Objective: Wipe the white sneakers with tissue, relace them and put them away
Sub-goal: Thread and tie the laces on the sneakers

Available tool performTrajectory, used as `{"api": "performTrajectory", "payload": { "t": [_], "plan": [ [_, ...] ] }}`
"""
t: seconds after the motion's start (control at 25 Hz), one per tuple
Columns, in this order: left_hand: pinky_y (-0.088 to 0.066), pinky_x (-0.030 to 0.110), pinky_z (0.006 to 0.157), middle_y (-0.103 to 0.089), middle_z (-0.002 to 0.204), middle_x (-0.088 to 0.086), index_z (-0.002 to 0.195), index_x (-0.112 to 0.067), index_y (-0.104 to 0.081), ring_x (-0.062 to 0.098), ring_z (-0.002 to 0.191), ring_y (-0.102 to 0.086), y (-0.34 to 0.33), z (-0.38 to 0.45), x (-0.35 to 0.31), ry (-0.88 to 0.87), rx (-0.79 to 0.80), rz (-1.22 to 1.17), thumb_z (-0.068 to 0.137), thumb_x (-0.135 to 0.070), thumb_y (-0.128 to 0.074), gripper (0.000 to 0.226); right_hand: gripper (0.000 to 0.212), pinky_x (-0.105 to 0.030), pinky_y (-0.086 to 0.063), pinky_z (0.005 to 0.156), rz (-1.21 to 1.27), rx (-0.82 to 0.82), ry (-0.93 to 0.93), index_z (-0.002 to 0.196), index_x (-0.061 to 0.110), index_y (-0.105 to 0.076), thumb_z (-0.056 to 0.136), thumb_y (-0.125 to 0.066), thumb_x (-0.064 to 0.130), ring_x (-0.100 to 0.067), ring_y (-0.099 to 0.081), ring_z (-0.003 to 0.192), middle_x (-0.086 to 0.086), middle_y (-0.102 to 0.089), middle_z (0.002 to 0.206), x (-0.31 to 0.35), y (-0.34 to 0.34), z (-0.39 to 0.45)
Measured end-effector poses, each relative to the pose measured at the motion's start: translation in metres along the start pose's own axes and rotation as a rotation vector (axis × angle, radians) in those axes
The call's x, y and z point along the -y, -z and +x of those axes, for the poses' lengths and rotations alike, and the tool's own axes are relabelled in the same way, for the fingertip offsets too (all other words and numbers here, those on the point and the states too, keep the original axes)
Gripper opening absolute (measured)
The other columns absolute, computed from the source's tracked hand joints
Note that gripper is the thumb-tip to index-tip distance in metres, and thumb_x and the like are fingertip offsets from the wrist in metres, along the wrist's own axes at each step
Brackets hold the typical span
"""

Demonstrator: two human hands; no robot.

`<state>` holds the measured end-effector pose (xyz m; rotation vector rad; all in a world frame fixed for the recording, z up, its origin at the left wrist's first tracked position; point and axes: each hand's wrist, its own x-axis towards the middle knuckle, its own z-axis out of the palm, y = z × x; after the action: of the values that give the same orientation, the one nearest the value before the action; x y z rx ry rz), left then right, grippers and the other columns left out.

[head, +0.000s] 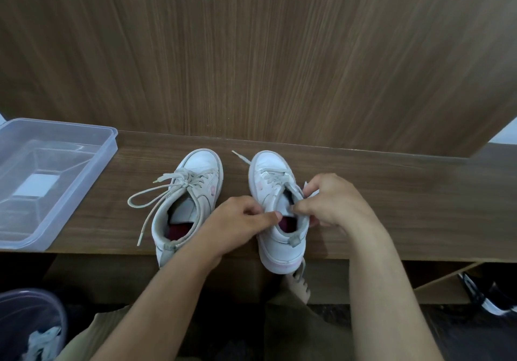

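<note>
White leather sneakers (275, 206) with pale pink accents, dark red insoles, beige laces (156, 201). Brown streaked wood-grain worktop (391, 192) and matching back panel (251, 52). Clear bluish plastic box (92, 162), white label inside. Olive-khaki trousers (293, 332).

A clear plastic storage box (56, 176) sits at the left end of the wooden shelf (391, 192), a white label showing through its base. A wood-grain panel (251, 52) rises behind. Lower left, a translucent bin (30, 318) holds crumpled material. Lower right, a dark shoe (486, 296) lies in an open compartment under the shelf.
</note>
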<state>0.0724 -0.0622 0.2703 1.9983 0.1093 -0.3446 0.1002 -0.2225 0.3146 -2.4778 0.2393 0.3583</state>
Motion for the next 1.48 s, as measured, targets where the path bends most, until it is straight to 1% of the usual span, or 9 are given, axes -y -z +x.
{"api": "performTrajectory", "payload": {
  "t": [0.32, 0.44, 0.56, 0.64, 0.76, 1.0, 1.16, 1.36, 1.48],
  "plan": [
    [-0.048, 0.024, 0.049, -0.038, 0.048, -0.008, 0.061, -0.022, -0.053, 0.005, 0.039, -0.039, 0.045, -0.017, -0.016, 0.033, 0.007, -0.597, 0.084, -0.027, -0.064, 0.027, 0.016, -0.022, -0.033, 0.046, -0.012, -0.337, 0.035, 0.063, 0.018, -0.058, 0.068, -0.071, 0.027, -0.016, -0.058, 0.063, 0.001, -0.062, 0.063, 0.009, -0.001, -0.003],
    [-0.038, 0.017, 0.040, -0.050, 0.061, -0.007, 0.076, -0.021, -0.062, 0.003, 0.043, -0.043, 0.071, -0.022, -0.021, -0.070, -0.008, -0.799, 0.088, -0.026, -0.055, 0.015, 0.017, -0.022, -0.036, 0.048, 0.009, -0.100, 0.044, 0.062, 0.018, -0.058, 0.067, -0.073, 0.025, -0.013, -0.059, 0.057, 0.003, -0.062, 0.057, 0.011, -0.003, -0.005],
    [-0.052, 0.023, 0.061, -0.065, 0.096, -0.005, 0.082, -0.022, -0.068, 0.008, 0.082, -0.066, 0.076, -0.021, -0.014, -0.147, 0.021, -0.902, 0.085, -0.027, -0.056, 0.014, 0.020, -0.020, -0.036, 0.047, 0.046, 0.088, 0.032, 0.061, 0.020, -0.058, 0.068, -0.077, 0.023, -0.008, -0.047, 0.040, 0.007, -0.054, 0.049, 0.011, 0.003, -0.007],
    [-0.050, 0.037, 0.083, -0.067, 0.114, -0.003, 0.083, -0.024, -0.067, 0.018, 0.105, -0.065, 0.073, -0.021, -0.012, -0.152, 0.045, -0.935, 0.085, -0.028, -0.053, 0.014, 0.014, -0.023, -0.041, 0.053, -0.002, -0.034, -0.012, 0.063, 0.023, -0.061, 0.070, -0.073, 0.020, -0.009, -0.052, 0.049, 0.009, -0.058, 0.055, 0.007, 0.013, -0.005],
    [-0.045, 0.043, 0.093, -0.072, 0.100, -0.002, 0.084, -0.025, -0.067, 0.019, 0.104, -0.066, 0.070, -0.022, -0.017, -0.170, 0.039, -1.007, 0.086, -0.027, -0.050, 0.017, 0.009, -0.029, -0.046, 0.065, -0.099, -0.404, -0.048, 0.076, 0.029, -0.062, 0.080, -0.062, 0.022, -0.022, -0.062, 0.074, 0.003, -0.066, 0.077, 0.004, 0.013, -0.005],
    [-0.054, 0.036, 0.076, -0.050, 0.060, -0.007, 0.080, -0.021, -0.064, 0.008, 0.061, -0.056, 0.065, -0.022, -0.018, -0.162, -0.071, -1.027, 0.089, -0.022, -0.049, 0.017, 0.018, -0.044, -0.054, 0.074, 0.366, -0.394, 0.144, 0.090, 0.025, -0.049, 0.095, -0.042, 0.041, -0.022, -0.068, 0.068, 0.004, -0.070, 0.072, 0.007, -0.017, 0.006],
    [-0.056, 0.033, 0.068, -0.047, 0.058, -0.007, 0.079, -0.022, -0.062, 0.007, 0.059, -0.053, 0.068, -0.023, -0.021, -0.182, -0.081, -1.020, 0.091, -0.022, -0.048, 0.018, 0.024, -0.036, -0.050, 0.084, 0.458, -0.534, 0.239, 0.100, 0.022, -0.048, 0.086, -0.063, 0.035, -0.004, -0.061, 0.084, 0.012, -0.067, 0.097, 0.007, -0.005, 0.001],
    [-0.055, 0.036, 0.076, -0.056, 0.068, -0.007, 0.085, -0.024, -0.067, 0.008, 0.071, -0.059, 0.067, -0.026, -0.022, -0.211, -0.047, -0.969, 0.086, -0.025, -0.052, 0.015, 0.050, -0.045, -0.049, 0.080, 0.229, -0.639, 0.590, 0.110, 0.034, -0.038, 0.078, -0.064, 0.007, 0.003, -0.049, 0.074, 0.023, -0.063, 0.115, 0.011, 0.007, -0.007],
    [-0.047, 0.040, 0.091, -0.063, 0.113, -0.009, 0.123, -0.027, -0.055, 0.010, 0.107, -0.058, 0.069, -0.019, -0.013, -0.167, -0.127, -0.784, 0.083, -0.025, -0.060, 0.041, 0.048, -0.049, -0.049, 0.078, 0.250, -0.721, 0.636, 0.102, 0.029, -0.029, 0.078, -0.068, 0.013, 0.006, -0.041, 0.054, 0.019, -0.068, 0.104, 0.009, 0.007, -0.007]
  ]
}}
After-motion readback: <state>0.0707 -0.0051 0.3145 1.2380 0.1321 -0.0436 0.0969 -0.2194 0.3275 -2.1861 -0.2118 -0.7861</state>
